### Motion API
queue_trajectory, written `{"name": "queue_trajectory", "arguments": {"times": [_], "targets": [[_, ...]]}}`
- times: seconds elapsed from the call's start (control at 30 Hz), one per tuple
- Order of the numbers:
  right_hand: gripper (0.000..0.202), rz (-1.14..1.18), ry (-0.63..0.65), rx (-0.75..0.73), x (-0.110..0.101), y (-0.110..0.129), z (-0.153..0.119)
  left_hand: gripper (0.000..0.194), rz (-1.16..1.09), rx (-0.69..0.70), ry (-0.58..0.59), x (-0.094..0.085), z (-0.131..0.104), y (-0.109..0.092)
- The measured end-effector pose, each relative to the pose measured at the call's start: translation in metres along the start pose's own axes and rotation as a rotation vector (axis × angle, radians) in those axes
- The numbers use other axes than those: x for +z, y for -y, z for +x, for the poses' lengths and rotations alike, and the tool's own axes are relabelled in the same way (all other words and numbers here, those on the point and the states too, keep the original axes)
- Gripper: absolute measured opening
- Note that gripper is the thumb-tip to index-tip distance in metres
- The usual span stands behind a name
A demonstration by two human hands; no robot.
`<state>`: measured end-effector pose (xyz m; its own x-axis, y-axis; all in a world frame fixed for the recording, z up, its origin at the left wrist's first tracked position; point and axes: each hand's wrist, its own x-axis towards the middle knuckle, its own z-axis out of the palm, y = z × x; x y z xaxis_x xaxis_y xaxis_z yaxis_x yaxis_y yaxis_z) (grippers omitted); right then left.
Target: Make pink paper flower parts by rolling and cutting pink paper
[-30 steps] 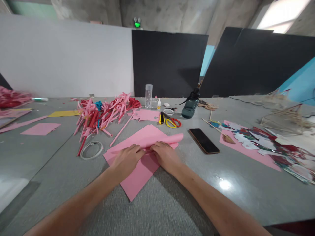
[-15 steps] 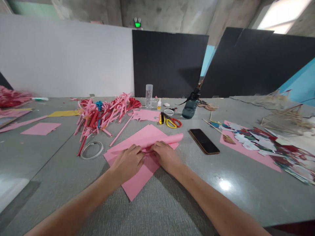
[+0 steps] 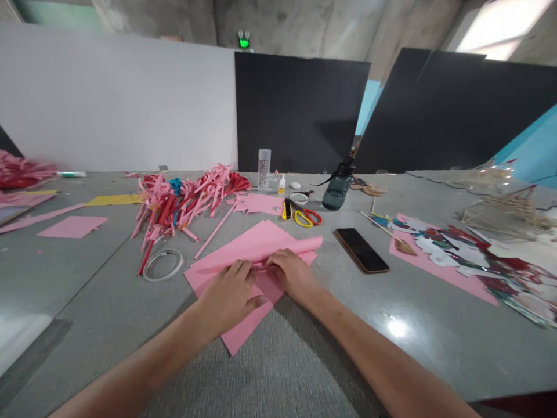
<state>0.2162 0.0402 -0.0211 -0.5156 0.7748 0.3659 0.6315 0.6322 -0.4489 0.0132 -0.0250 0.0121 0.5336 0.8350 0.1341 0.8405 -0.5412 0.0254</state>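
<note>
Pink paper (image 3: 256, 316) lies in front of me on the grey table, with its corner pointing towards me. Across its middle runs a rolled part (image 3: 278, 248), loose and tube-like at the right end. My left hand (image 3: 232, 290) rests on the paper, fingertips against the near side of the roll and thumb spread out to the right. Close beside it, my right hand (image 3: 290, 271) has its curled fingers on the roll, gripping the paper's edge. The fingertips of both hands are partly hidden.
Beyond the paper are scissors (image 3: 303, 217), a glue bottle (image 3: 282, 184), a clear bottle (image 3: 263, 169) and a dark bottle (image 3: 337, 188). A phone (image 3: 361, 251) lies right, a white ring coil (image 3: 163, 266) and pink-red strips (image 3: 165, 203) left. Cut-outs (image 3: 456, 247) lie far right.
My left hand's thumb has come away from the fingers and now sticks out to the right over the paper. My right hand has barely moved.
</note>
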Motion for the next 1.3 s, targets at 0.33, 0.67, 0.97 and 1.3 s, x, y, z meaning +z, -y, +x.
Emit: {"name": "queue_trajectory", "arguments": {"times": [0.33, 0.67, 0.97, 1.3], "targets": [[0.02, 0.058, -0.046, -0.01, 0.001, -0.004, 0.001, 0.085, 0.03, 0.064, -0.029, 0.013, -0.001, 0.002], [0.023, 0.03, -0.06, -0.003, 0.004, -0.006, 0.003, 0.071, -0.05, 0.064, -0.036, 0.007, 0.003, 0.008], [0.022, -0.01, -0.073, 0.022, 0.008, -0.009, 0.004, 0.071, -0.071, 0.083, -0.098, 0.016, 0.005, 0.018], [0.021, -0.131, -0.031, 0.052, 0.008, -0.005, 0.005, 0.078, -0.077, 0.089, -0.099, 0.03, 0.004, 0.027]]}}
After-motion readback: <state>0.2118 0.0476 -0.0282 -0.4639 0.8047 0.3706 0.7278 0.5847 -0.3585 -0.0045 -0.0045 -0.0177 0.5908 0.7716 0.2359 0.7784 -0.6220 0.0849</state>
